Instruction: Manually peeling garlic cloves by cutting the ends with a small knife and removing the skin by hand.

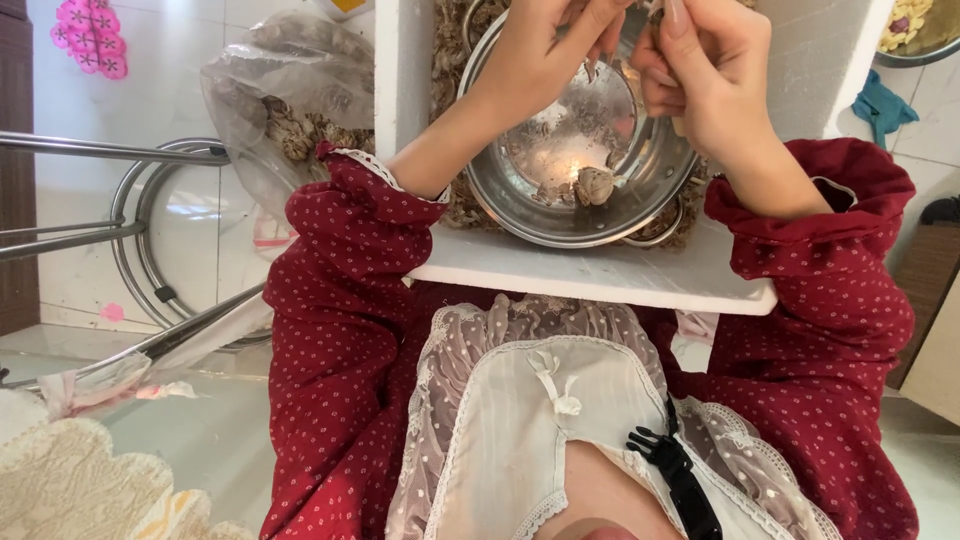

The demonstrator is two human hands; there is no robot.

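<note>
Both arms reach forward from the body in dark red, white-dotted sleeves with lace cuffs pushed back off the bare forearms; the left hand (540, 55) is angled inward, its fingers bunched and curled downward; the right hand (700, 75) sits just beside it, fingers folded tight with the thumb laid along the top (its long nail shows clearly); the fingertips of both hands meet close together near the picture's upper edge.
</note>
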